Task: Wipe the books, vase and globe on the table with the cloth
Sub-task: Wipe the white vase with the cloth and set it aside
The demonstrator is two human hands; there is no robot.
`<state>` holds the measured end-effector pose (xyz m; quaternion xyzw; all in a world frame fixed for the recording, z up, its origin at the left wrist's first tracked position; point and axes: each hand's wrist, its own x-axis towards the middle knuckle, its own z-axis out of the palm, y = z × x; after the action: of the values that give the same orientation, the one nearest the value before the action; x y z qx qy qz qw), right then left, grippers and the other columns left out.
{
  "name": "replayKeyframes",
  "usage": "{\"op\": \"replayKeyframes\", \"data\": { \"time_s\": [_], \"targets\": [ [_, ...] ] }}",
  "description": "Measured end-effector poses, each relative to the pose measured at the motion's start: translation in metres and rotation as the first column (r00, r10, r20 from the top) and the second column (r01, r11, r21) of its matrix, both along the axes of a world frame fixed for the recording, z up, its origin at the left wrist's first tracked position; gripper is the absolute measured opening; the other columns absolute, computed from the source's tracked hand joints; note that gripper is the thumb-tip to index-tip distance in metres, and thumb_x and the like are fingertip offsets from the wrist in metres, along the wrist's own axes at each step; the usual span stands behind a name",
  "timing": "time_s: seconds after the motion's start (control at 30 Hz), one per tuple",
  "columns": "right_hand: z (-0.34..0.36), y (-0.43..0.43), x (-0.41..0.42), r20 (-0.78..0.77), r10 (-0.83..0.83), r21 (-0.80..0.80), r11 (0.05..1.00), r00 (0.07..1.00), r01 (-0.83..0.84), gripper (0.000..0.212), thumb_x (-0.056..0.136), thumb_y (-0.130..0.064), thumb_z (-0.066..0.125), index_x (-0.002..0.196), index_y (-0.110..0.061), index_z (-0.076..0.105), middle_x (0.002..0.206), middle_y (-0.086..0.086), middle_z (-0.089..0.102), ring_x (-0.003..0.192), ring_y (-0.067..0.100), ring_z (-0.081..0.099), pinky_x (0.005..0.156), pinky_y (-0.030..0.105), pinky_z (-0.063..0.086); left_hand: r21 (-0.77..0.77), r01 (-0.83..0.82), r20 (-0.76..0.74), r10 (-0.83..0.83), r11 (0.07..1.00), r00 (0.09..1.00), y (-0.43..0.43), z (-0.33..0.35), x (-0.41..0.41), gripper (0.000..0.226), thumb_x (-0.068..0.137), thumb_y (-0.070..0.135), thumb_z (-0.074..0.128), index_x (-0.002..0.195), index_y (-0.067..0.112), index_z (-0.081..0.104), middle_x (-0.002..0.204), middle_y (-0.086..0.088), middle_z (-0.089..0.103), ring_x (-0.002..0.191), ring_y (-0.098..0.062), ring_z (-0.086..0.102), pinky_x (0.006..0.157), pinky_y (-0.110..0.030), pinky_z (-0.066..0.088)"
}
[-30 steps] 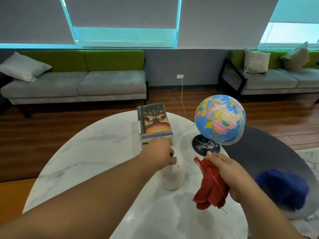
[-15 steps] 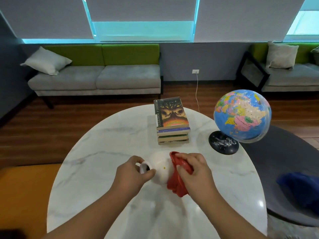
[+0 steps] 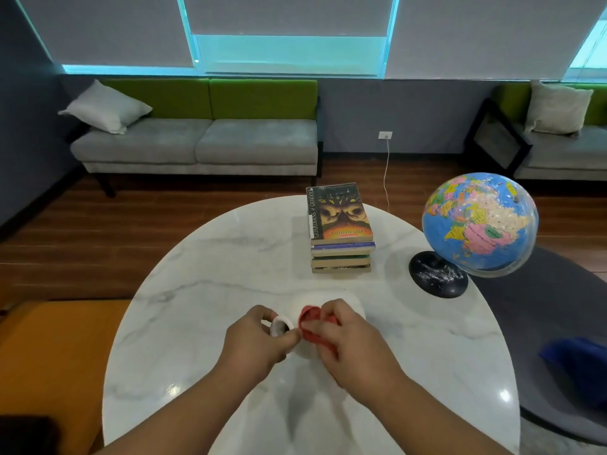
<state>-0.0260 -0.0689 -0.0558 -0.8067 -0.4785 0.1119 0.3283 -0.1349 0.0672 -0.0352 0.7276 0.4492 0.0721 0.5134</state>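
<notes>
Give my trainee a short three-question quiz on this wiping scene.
1. True or false: the left hand grips the white vase near its mouth.
2. The red cloth is pressed on the vase by: A) the left hand, B) the right hand, C) neither.
3. Fill in: the globe stands to the ___ of the books.
Key: 1 true; 2 B; 3 right.

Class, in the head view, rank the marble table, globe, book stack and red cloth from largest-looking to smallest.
1. marble table
2. globe
3. book stack
4. red cloth, only partly showing: the right hand bunches it against the vase.
</notes>
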Motion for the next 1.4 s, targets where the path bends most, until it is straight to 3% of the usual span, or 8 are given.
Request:
{"op": "replayKeyframes", "data": {
  "time_s": [0.2,0.4,0.57,0.8,0.97,1.17,1.33,1.4],
  "targets": [
    [-0.003,0.002,0.027,-0.071,-0.266,-0.03,0.964,0.961,0.264,0.03,0.091,-0.025,0.059,0.118,-0.036,0.064,0.103,-0.022,0.044,0.091,0.001,0.053,0.078,0.006,0.038,0.036,0.013,-0.011,-0.012,0.999,1.0,-0.001,-0.003,-0.002,0.032,0.072,0.032,0.08,0.09,0.022,0.056,0.076,-0.004,0.07,0.059,-0.014,0.069,0.057,-0.024,0.051],
    [0.013,0.001,0.006,0.074,0.155,-0.129,0.981,0.985,-0.144,0.029,0.093,-0.027,0.054,0.12,-0.035,0.063,0.118,-0.018,0.045,0.1,0.011,0.052,0.085,0.025,0.047,0.09,0.033,-0.029,-0.03,0.995,0.999,-0.008,-0.006,-0.003,0.031,0.067,0.034,0.08,0.085,0.027,0.056,0.073,0.001,0.066,0.064,-0.015,0.065,0.051,-0.02,0.046],
    [0.005,0.005,0.016,-0.017,-0.077,-0.035,0.996,0.997,0.076,0.025,0.092,-0.029,0.054,0.112,-0.043,0.059,0.108,-0.022,0.045,0.098,0.008,0.055,0.082,0.019,0.047,0.07,0.027,-0.019,-0.025,0.997,0.999,-0.007,-0.003,-0.001,0.033,0.069,0.036,0.08,0.088,0.026,0.056,0.074,-0.001,0.068,0.063,-0.013,0.067,0.051,-0.018,0.045],
    [-0.037,-0.024,-0.009,0.197,0.144,-0.053,0.989,0.97,-0.137,0.036,0.087,-0.036,0.041,0.116,-0.039,0.061,0.111,-0.019,0.046,0.092,0.006,0.054,0.071,0.016,0.046,-0.072,-0.032,0.044,0.036,0.997,0.998,-0.004,-0.006,-0.013,0.029,0.073,0.028,0.08,0.091,0.019,0.058,0.073,-0.005,0.07,0.062,-0.021,0.071,0.071,-0.036,0.056],
    [-0.028,-0.018,-0.01,-0.001,-0.077,0.137,0.988,0.997,0.077,0.033,0.087,-0.023,0.056,0.115,-0.038,0.063,0.113,-0.04,0.034,0.098,-0.013,0.046,0.084,0.0,0.034,-0.245,-0.097,0.07,0.117,0.965,0.991,-0.001,-0.009,-0.014,0.036,0.072,0.028,0.079,0.094,0.011,0.056,0.084,-0.014,0.068,0.064,-0.026,0.072,0.084,-0.044,0.057],
    [-0.033,-0.014,-0.021,0.114,0.145,-0.037,0.989,0.983,-0.142,0.043,0.088,-0.046,0.03,0.121,-0.04,0.057,0.112,-0.02,0.045,0.093,0.007,0.053,0.078,0.021,0.048,-0.298,-0.125,0.085,0.157,0.946,0.984,-0.003,-0.011,-0.014,0.036,0.073,0.025,0.079,0.096,0.008,0.057,0.086,-0.017,0.067,0.062,-0.026,0.069,0.085,-0.045,0.057],
    [-0.033,-0.024,0.011,-0.131,-0.311,0.191,0.924,0.941,0.332,0.029,0.083,-0.013,0.067,0.097,-0.038,0.071,0.105,-0.024,0.047,0.096,-0.01,0.052,0.085,0.004,0.039,-0.205,-0.098,0.067,0.114,0.974,0.991,0.001,-0.014,-0.015,0.029,0.075,0.023,0.077,0.093,0.014,0.057,0.082,-0.012,0.068,0.062,-0.023,0.07,0.081,-0.041,0.058],
    [-0.02,-0.016,0.015,-0.158,-0.274,0.189,0.935,0.949,0.301,0.032,0.084,-0.009,0.065,0.103,-0.035,0.071,0.108,-0.027,0.044,0.099,-0.008,0.051,0.088,0.007,0.041,-0.145,-0.069,0.058,0.078,0.987,0.995,-0.002,-0.013,-0.014,0.029,0.074,0.024,0.078,0.092,0.016,0.057,0.082,-0.009,0.068,0.065,-0.022,0.071,0.072,-0.035,0.057]
  ]
}}
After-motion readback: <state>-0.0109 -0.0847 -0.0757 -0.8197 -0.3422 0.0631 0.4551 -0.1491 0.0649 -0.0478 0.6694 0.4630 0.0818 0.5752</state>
